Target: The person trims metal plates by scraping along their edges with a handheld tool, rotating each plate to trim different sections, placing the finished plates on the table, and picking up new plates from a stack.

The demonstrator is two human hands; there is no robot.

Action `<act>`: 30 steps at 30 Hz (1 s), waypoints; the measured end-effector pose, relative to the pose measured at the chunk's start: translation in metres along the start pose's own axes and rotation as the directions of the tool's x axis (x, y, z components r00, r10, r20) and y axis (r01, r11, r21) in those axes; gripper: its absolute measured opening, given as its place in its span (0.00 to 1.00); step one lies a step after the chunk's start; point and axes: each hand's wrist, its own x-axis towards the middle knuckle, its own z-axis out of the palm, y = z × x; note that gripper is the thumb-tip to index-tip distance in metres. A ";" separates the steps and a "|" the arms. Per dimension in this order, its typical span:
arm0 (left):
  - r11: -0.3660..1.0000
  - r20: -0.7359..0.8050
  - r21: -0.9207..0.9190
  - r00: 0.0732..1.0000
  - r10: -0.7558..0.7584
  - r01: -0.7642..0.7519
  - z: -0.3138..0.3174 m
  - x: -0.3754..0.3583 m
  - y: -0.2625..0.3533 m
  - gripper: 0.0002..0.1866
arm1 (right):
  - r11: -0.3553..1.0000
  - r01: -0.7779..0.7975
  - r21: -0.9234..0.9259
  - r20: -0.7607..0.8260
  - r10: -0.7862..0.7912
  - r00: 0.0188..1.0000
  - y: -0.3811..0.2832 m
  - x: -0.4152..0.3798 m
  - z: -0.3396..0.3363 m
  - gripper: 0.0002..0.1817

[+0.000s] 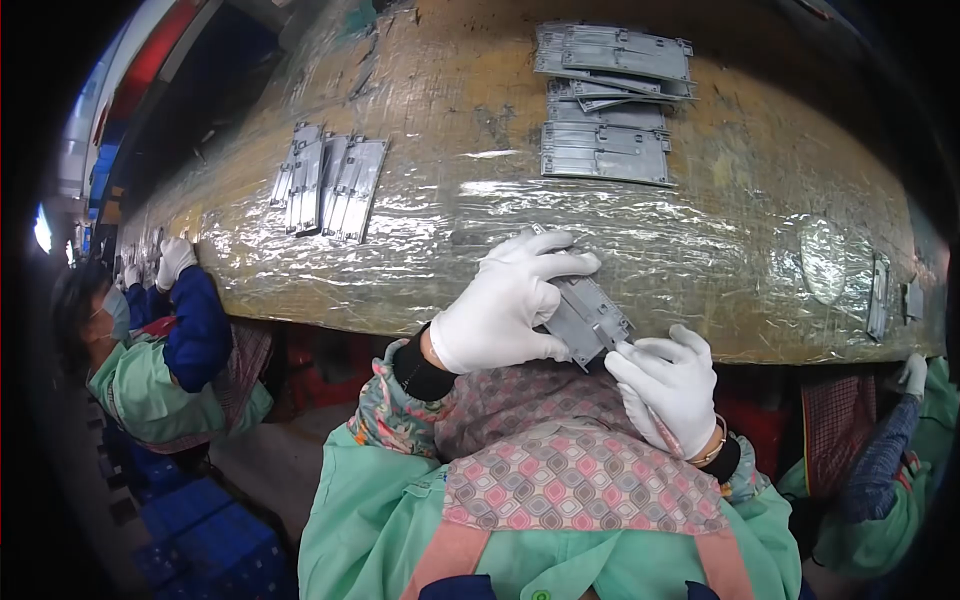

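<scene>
My left hand point(505, 300), in a white glove, grips a grey plastic part point(586, 316) by its left side, near the table's front edge. The part is tilted, with clips and ribs along its edges. My right hand point(668, 388), also gloved, is at the part's lower right corner, fingers closed round a thin, pen-like tool point(660, 430) whose tip is hard to make out. A pile of similar grey parts point(606, 152) lies beyond my hands at the back. Another group of grey parts point(343, 188) lies on the table to the left.
The table point(430, 270) is covered in shiny, wrinkled film. At its left edge sits a co-worker point(150, 360) with gloved hands on the table. Another co-worker's gloved hand point(912, 375) is at the right edge, near two small grey parts point(878, 297). Blue crates point(215, 540) stand on the floor.
</scene>
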 end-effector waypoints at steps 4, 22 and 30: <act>0.999 0.012 0.035 1.000 0.024 -0.024 -0.002 0.001 0.000 0.19 | 1.000 0.023 0.013 -0.062 -0.023 0.998 0.000 0.013 0.006 0.22; 0.998 -0.010 0.061 1.000 0.026 -0.025 0.000 0.001 0.003 0.20 | 1.000 0.003 0.008 -0.094 -0.002 0.996 -0.005 0.015 0.005 0.21; 0.976 -0.204 0.176 0.975 -0.092 0.129 0.024 -0.010 0.036 0.19 | 0.997 -0.042 0.058 -0.133 0.050 0.990 -0.008 0.019 0.004 0.18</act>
